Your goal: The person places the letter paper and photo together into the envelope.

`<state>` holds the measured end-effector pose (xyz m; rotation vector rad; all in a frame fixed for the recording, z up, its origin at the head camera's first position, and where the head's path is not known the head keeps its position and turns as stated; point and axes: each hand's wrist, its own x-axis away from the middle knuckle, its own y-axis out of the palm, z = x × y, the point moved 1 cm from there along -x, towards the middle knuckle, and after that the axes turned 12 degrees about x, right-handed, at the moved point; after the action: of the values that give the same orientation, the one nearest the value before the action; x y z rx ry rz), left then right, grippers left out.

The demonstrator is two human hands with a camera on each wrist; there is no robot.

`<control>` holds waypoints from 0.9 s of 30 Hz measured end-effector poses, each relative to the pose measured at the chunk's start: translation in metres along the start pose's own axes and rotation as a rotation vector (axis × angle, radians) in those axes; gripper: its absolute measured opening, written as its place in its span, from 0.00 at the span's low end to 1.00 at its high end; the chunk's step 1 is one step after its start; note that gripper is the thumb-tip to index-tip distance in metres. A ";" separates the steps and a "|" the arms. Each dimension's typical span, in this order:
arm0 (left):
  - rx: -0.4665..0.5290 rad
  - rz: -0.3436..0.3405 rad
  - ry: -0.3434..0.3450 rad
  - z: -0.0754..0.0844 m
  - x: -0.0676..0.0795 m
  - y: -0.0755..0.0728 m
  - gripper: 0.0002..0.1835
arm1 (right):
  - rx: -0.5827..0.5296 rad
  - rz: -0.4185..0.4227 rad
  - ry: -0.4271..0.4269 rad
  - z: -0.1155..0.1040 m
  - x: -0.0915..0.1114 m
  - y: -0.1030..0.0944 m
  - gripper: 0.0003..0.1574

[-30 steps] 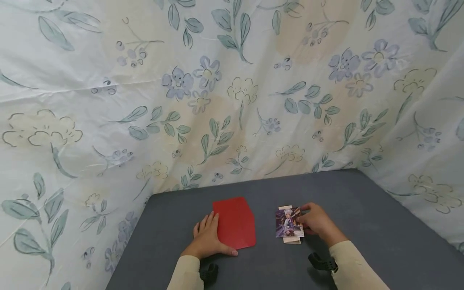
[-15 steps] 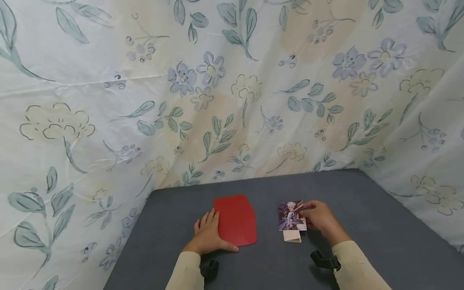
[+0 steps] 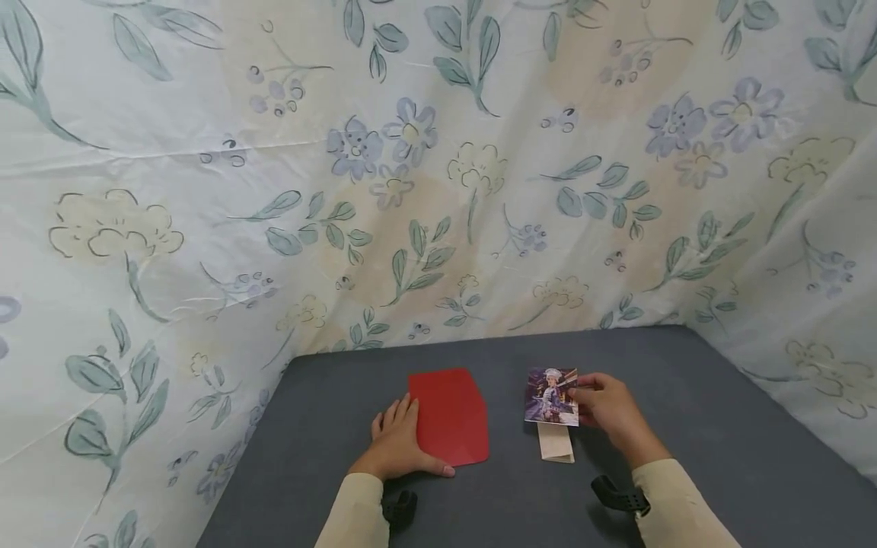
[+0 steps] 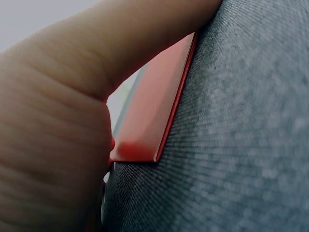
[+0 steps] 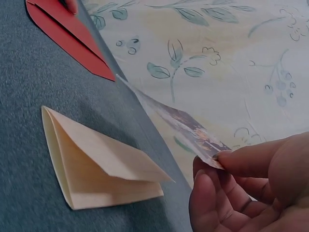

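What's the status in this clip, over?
Left grip touches flat red envelope. Right grip pinches rectangular purple picture card, lifted off folded cream paper. No obstruction visible.

Diffuse light, soft shadows, left-wrist blur

My right grip [image 3: 610,411] has carried the picture card [image 3: 552,396] farther toward the far side of the scene. A second ago, the folded paper [image 3: 556,443] peeked out past both the card's far and near edges; now its far end is hidden by the card, and a longer stretch shows on the near side.
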<state>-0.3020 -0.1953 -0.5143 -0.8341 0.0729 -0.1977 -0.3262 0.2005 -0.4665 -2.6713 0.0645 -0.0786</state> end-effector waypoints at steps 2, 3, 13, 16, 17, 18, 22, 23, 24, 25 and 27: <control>0.003 -0.001 0.000 -0.001 0.000 0.000 0.82 | -0.009 -0.004 -0.005 -0.001 -0.001 0.003 0.24; 0.005 -0.001 0.000 -0.001 0.000 0.000 0.82 | -0.014 -0.008 -0.008 -0.001 -0.001 0.004 0.24; 0.016 0.002 -0.001 0.001 0.001 0.000 0.82 | 0.002 -0.062 -0.060 -0.006 -0.006 0.022 0.23; 0.016 -0.002 -0.004 0.001 0.000 -0.001 0.82 | 0.003 -0.077 -0.067 -0.008 -0.007 0.029 0.22; 0.016 -0.003 -0.006 0.001 0.000 -0.001 0.82 | 0.005 -0.081 -0.071 -0.008 -0.007 0.032 0.23; 0.012 -0.004 -0.007 0.000 0.000 0.000 0.82 | 0.006 -0.082 -0.069 -0.008 -0.008 0.035 0.22; 0.005 -0.006 -0.010 0.000 -0.001 -0.001 0.82 | 0.016 -0.087 -0.074 -0.011 -0.009 0.046 0.23; 0.008 -0.004 -0.006 0.001 -0.001 -0.001 0.82 | 0.018 -0.089 -0.076 -0.011 -0.009 0.048 0.23; 0.006 -0.004 -0.007 0.001 0.000 -0.001 0.82 | 0.018 -0.089 -0.076 -0.012 -0.009 0.051 0.23; 0.005 -0.003 -0.007 0.001 0.000 -0.001 0.82 | 0.022 -0.091 -0.077 -0.013 -0.009 0.054 0.23; 0.013 0.003 -0.003 0.002 0.001 -0.002 0.82 | 0.026 -0.098 -0.077 -0.014 -0.008 0.059 0.23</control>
<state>-0.3010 -0.1956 -0.5112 -0.8216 0.0704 -0.1936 -0.3375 0.1421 -0.4809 -2.6476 -0.0918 -0.0071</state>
